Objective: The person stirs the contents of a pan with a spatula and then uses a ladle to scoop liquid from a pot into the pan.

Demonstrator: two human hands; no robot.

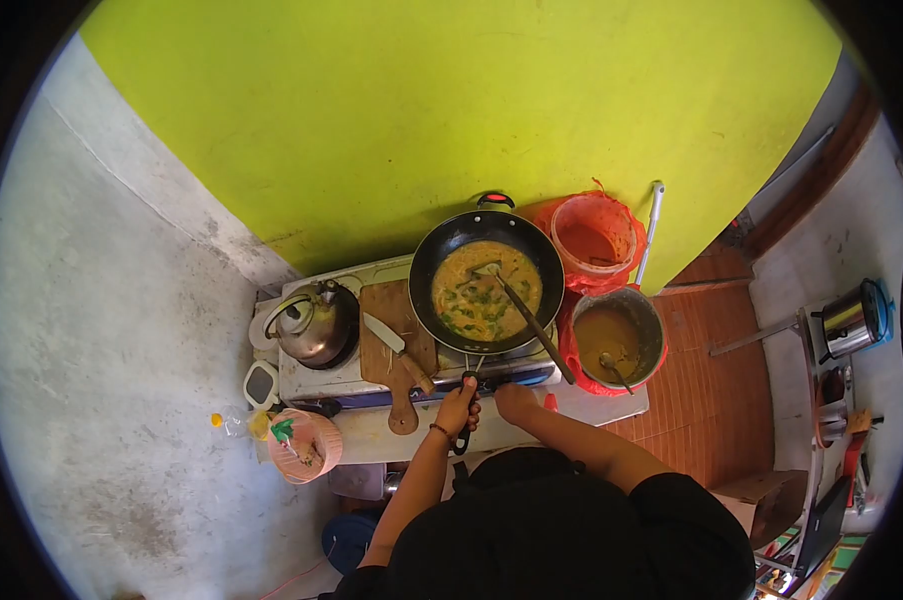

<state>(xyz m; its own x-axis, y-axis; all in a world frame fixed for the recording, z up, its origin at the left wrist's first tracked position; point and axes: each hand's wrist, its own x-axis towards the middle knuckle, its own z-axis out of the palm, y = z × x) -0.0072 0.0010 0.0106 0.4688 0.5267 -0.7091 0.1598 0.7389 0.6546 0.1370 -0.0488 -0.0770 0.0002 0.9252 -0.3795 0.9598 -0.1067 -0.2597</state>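
Observation:
My left hand [457, 409] is wrapped round the black handle [461, 440] of a deep black wok [423, 300]. The wok sits at the back of the stove and holds a yellowish soup [461, 275] with green leaf pieces. A long-handled spatula [516, 300] leans in it, its dark handle over the right rim. My right hand [517, 402] is closed against the blue front panel [536, 374] of the stove, right of the wok handle; what its fingers hold is hidden.
Left of the wok, a knife [396, 345] lies on a wooden cutting board [376, 300], beside a metal kettle [316, 330]. On the right stand a red-lined tub [596, 230] and a pot of brown liquid [606, 330] with a ladle. A pink basket [306, 445] is front left.

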